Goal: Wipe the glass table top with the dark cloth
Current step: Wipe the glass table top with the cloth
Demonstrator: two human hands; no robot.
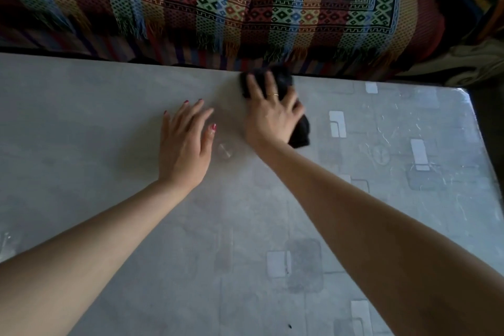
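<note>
Just at the far table top (81, 117) edge, right hand (270, 114) presses dark cloth (283, 79).

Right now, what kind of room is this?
Probably a living room in a home: a glass table top stands beside a colourful fringed throw draped like a sofa cover, and the right hand presses a dark cloth on the glass.

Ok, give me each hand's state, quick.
Left hand: open, flat on the glass table top, holding nothing.
Right hand: open, pressing down on the dark cloth.
</note>
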